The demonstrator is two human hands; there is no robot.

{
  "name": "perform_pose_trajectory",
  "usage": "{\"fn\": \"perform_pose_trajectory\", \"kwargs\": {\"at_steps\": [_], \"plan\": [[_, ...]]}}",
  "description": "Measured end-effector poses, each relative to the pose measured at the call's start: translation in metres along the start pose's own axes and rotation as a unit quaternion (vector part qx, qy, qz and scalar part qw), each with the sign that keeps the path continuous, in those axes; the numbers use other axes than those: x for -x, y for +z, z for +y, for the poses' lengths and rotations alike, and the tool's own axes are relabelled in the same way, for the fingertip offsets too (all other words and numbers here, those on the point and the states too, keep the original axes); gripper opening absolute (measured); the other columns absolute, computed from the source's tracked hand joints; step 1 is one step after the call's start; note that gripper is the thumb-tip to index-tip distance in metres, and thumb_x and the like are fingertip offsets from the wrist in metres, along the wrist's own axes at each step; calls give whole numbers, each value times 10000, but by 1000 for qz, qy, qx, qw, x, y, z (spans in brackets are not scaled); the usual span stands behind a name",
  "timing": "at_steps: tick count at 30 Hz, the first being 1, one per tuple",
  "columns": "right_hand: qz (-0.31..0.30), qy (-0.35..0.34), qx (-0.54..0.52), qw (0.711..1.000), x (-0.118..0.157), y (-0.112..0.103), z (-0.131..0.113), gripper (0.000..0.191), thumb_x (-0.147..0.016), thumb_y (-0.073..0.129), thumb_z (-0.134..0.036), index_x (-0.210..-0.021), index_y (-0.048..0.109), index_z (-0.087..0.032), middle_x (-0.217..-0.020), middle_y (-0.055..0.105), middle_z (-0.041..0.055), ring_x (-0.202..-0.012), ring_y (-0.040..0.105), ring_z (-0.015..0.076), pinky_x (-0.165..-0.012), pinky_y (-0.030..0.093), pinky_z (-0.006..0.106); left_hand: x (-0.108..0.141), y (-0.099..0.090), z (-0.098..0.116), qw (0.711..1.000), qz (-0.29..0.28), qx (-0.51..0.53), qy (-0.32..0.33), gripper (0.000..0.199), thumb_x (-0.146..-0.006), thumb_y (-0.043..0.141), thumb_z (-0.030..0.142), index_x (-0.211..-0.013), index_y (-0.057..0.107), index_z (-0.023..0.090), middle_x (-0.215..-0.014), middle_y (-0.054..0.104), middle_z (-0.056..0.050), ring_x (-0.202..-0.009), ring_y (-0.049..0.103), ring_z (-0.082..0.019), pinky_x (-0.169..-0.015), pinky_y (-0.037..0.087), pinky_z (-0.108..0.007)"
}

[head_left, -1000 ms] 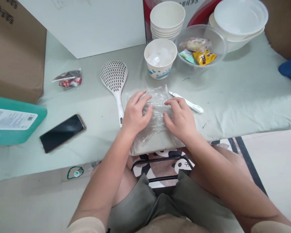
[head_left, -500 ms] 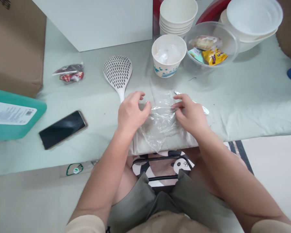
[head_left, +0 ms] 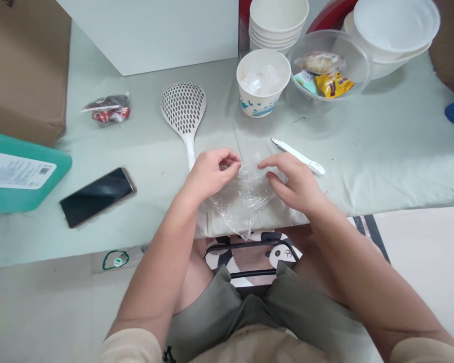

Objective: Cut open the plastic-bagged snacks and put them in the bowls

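fingers of the left hand (head_left: 212, 174) have drawn in since the earlier frame, thumb and forefinger tips now close together, and the right hand (head_left: 297, 181) has slid clear of the white cutter (head_left: 300, 157), leaving it in full sight. in the head view, the clear plastic film (head_left: 242, 204) lies crumpled below and between the hands, a corner reaching the near edge of the table (head_left: 378, 171), probably kept there for easy two-handed reach. the left tips are at the film, perhaps pinching it; whether they have hold, i cannot tell. the right thumb and forefinger stand apart, nothing plainly gripped, a looseness that suits thin, slippery material. skimmer (head_left: 184, 107) and cutter flank the work, seemingly laid aside within reach.
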State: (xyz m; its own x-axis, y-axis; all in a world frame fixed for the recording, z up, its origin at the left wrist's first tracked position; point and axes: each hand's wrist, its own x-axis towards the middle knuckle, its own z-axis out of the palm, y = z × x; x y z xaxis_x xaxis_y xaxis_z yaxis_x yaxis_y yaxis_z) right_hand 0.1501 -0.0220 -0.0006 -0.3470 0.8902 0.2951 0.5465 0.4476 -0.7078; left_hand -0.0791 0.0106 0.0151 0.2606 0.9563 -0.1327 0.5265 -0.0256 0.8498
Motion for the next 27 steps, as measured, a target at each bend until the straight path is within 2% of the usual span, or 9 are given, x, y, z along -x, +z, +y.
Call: {"fn": "perform_pose_trajectory", "kwargs": {"at_steps": [3,5,9,12,15,19,23,25,27], "plan": [[92,90,-50,990,-1,4,11,413,-823,660,-267,-1235,627,-255,-1301,718,114,-1214,684,296,-972,569,490,-2,-3,2,985,56,166,3,84,-838,664,289,-811,637,213,-743,672,9,-704,667,-132,-672,551,-263],[127,170,-129,969,-3,6,17,496,-801,711,-343,-1272,576,-267,-1337,689,121,-1203,690,288,-936,591,473,-2,-6,5,962,82,260,-21,83,-855,642,276,-825,581,227,-823,703,6,-740,707,-126,-657,567,-246],[103,312,-350,877,-7,8,16,449,-820,726,-452,-1191,530,-292,-1128,736,58,-918,745,210,-777,617,389,-3,-12,10,931,105,338,-87,124,-903,593,323,-885,498,245,-1119,766,-19,-816,768,-141,-566,557,-228],[99,347,-430,828,-11,7,9,461,-761,808,-455,-1103,552,-280,-900,708,-5,-749,704,170,-687,588,331,-4,-14,10,923,122,350,-105,176,-894,611,371,-917,482,253,-1222,764,-30,-869,787,-173,-534,552,-238],[144,321,-423,835,-13,4,9,367,-712,848,-375,-929,575,-258,-777,614,-40,-645,619,123,-613,525,277,-5,-14,6,920,149,348,-101,208,-884,615,411,-908,473,261,-1233,760,-22,-926,795,-203,-542,555,-269],[190,296,-423,835,-16,0,12,332,-717,817,-319,-784,501,-245,-735,553,-48,-580,533,87,-563,474,249,-5,-17,-2,919,186,332,-104,180,-856,599,385,-882,470,262,-1090,764,-36,-870,782,-203,-546,529,-292],[202,312,-460,807,-17,-2,7,343,-686,825,-289,-785,500,-242,-728,564,-62,-563,507,62,-539,447,211,-4,-22,-6,937,102,323,-82,298,-764,653,360,-1033,558,276,-1235,753,-69,-867,776,-215,-497,496,-270],[195,305,-455,813,-16,-2,4,324,-697,813,-283,-796,507,-246,-724,565,-67,-548,501,60,-516,426,208,-2,-23,-6,951,51,297,-67,406,-748,700,381,-1126,591,282,-1265,749,-72,-852,781,-215,-463,465,-247],[182,297,-441,827,-15,-1,2,295,-710,799,-278,-806,521,-248,-717,566,-68,-527,498,62,-489,398,214,-1,-21,-5,959,28,271,-79,385,-758,743,415,-1092,636,256,-1123,781,-70,-776,775,-200,-425,409,-222]]}}
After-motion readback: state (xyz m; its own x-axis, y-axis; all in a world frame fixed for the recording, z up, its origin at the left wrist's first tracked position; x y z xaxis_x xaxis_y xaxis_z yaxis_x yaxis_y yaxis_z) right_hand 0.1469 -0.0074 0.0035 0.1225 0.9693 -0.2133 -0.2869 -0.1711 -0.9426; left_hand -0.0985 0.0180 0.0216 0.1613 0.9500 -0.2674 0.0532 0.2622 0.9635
